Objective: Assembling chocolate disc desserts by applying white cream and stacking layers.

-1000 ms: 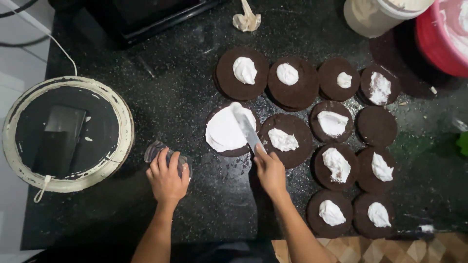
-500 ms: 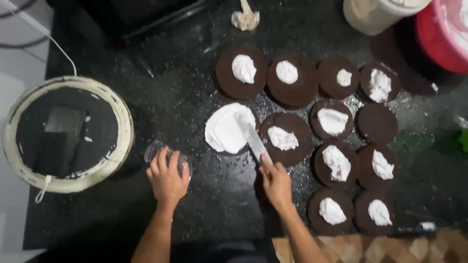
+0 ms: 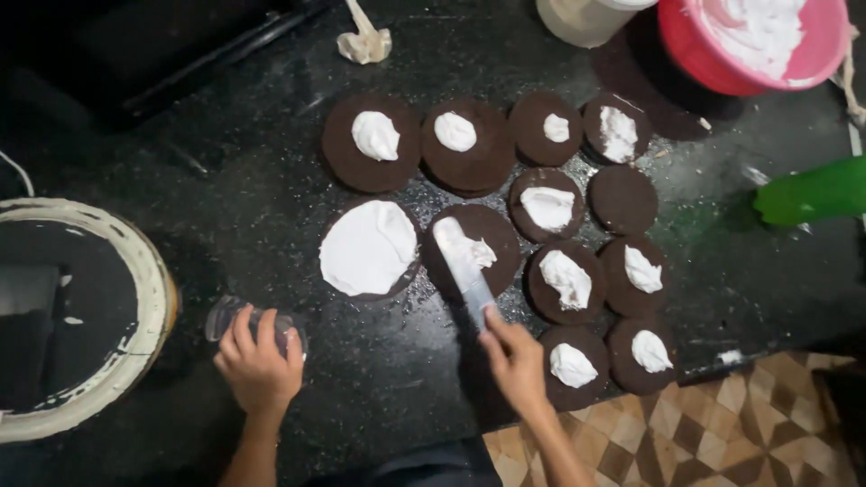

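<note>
White cream is being spread with a spatula (image 3: 465,266), gripped by the right hand (image 3: 516,359), its blade laid on a dark round cake layer (image 3: 472,248) near the middle of the black counter (image 3: 225,162). Just left, a fully creamed layer (image 3: 368,248) is seen. A small glass (image 3: 236,317) is clasped by the left hand (image 3: 257,365). A pink bowl (image 3: 722,68) of cream is placed top right, a large round pan (image 3: 135,271) far left.

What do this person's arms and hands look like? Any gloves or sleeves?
Both hands are bare: no gloves on the left hand or the right hand. The forearms show no sleeves, watch or bracelet as far as the picture reaches. No rings can be made out.
</note>
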